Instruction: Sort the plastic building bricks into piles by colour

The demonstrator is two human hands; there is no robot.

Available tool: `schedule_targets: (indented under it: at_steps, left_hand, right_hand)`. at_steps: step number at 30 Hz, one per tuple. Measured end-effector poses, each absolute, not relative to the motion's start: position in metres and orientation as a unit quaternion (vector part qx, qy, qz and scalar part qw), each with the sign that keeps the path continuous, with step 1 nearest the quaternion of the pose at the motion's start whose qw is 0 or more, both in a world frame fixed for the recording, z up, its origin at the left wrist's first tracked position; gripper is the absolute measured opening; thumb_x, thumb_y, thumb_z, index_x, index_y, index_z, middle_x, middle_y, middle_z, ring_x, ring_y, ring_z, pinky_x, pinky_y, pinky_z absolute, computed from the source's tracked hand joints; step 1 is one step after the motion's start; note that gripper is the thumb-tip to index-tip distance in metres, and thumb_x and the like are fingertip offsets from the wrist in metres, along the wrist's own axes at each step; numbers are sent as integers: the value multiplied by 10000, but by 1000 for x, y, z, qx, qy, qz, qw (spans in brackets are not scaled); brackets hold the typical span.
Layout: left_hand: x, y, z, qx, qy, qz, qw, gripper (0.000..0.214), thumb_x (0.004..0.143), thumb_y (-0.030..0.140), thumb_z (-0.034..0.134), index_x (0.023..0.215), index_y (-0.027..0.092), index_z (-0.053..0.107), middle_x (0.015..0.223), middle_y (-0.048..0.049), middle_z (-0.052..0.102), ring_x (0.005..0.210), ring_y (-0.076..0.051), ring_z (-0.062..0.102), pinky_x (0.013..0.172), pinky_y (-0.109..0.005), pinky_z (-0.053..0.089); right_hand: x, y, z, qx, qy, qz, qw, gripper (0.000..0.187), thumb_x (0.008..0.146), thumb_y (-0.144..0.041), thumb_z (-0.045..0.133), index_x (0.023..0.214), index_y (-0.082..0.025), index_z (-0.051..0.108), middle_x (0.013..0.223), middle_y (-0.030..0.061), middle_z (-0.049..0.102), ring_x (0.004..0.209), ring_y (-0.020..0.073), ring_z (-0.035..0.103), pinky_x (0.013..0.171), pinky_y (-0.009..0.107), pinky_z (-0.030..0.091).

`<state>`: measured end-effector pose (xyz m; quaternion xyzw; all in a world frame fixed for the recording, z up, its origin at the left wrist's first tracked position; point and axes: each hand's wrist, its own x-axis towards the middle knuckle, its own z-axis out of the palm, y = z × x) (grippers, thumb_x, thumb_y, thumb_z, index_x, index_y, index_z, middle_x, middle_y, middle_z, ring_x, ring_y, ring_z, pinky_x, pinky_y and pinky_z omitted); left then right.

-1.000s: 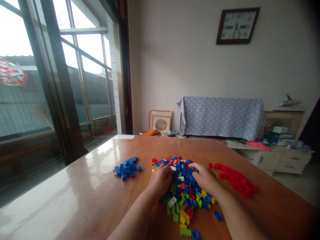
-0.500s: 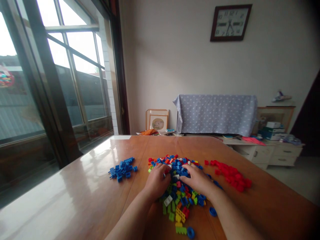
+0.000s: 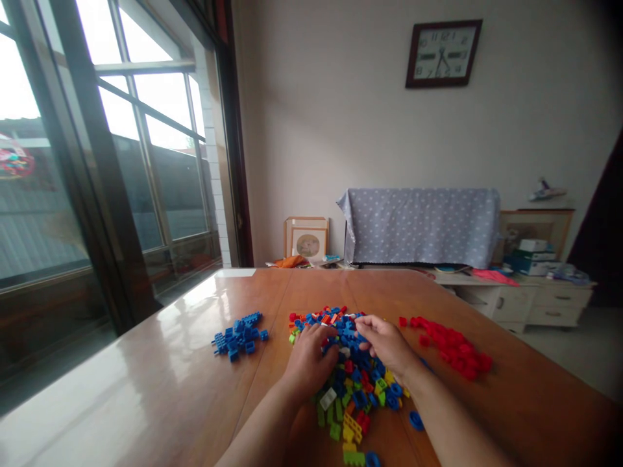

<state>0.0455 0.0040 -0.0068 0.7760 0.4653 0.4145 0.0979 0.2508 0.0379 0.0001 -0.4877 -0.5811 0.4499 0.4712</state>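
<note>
A heap of mixed plastic bricks (image 3: 357, 383), blue, red, green, yellow and orange, lies in the middle of the wooden table (image 3: 170, 389). My left hand (image 3: 309, 360) rests on the heap's left side with its fingers curled among the bricks. My right hand (image 3: 384, 344) lies on the heap's upper right, fingertips pinched at blue bricks near the top; what either hand holds is too small to make out. A small group of blue bricks (image 3: 237, 335) sits apart to the left. Off to the right lies a group of red bricks (image 3: 450, 345).
A window wall runs along the left of the table. Beyond the far table edge stand a cloth-covered piece of furniture (image 3: 419, 224), picture frames (image 3: 306, 238) on the floor and a low white cabinet (image 3: 525, 301) with clutter. A clock (image 3: 442, 53) hangs on the wall.
Both hands have shifted slightly toward the far part of the heap, and my right fingers have drawn together over blue bricks. The camera view has dipped a little.
</note>
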Motion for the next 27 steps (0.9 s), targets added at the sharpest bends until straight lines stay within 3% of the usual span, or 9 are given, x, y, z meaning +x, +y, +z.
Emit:
schedule_targets:
  at_steps: [6, 11, 16, 19, 24, 27]
  left_hand:
    - [53, -4, 0, 774, 441, 428, 150, 271, 872, 366, 614, 1116, 248, 635, 1019, -51, 652, 953, -221, 578, 825, -321, 446]
    - [56, -12, 7, 773, 427, 433, 179, 312, 845, 457, 651, 1084, 261, 693, 977, -60, 643, 877, -215, 584, 761, -296, 444]
    - [56, -7, 1, 729, 440, 487, 194, 221, 821, 432, 681, 903, 230, 720, 884, -46, 622, 806, -184, 556, 701, -268, 415]
    - [49, 7, -4, 598, 457, 587, 297, 304, 818, 473, 672, 769, 174, 655, 720, -13, 562, 659, -130, 493, 605, -233, 374]
    - [10, 33, -6, 199, 384, 738, 517, 344, 796, 478, 698, 844, 149, 608, 687, 20, 531, 500, -57, 413, 462, -178, 288]
    - [-14, 39, -9, 27, 359, 771, 525, 286, 870, 445, 608, 852, 163, 565, 739, 12, 548, 522, -51, 480, 501, -165, 383]
  right_hand:
    - [240, 23, 13, -430, -547, 515, 500, 432, 812, -584, 632, 996, -194, 617, 851, 43, 691, 589, 122, 608, 434, 193, 354]
    - [227, 12, 12, -403, -615, 488, 470, 519, 837, -614, 587, 1150, -199, 583, 896, 46, 723, 736, 184, 671, 639, 279, 513]
    - [226, 16, 4, -427, -646, 452, 443, 598, 851, -642, 533, 1254, -200, 531, 950, 75, 727, 785, 223, 690, 712, 342, 543]
    - [231, 17, 5, -452, -647, 424, 444, 578, 890, -645, 470, 1259, -205, 537, 954, 82, 722, 721, 202, 680, 653, 313, 518]
    - [242, 20, 9, -497, -614, 388, 475, 560, 887, -665, 453, 1143, -196, 620, 902, 81, 726, 701, 188, 668, 570, 259, 452]
    - [248, 25, 5, -505, -592, 385, 496, 565, 863, -673, 486, 1109, -192, 650, 906, 86, 734, 684, 180, 656, 552, 255, 441]
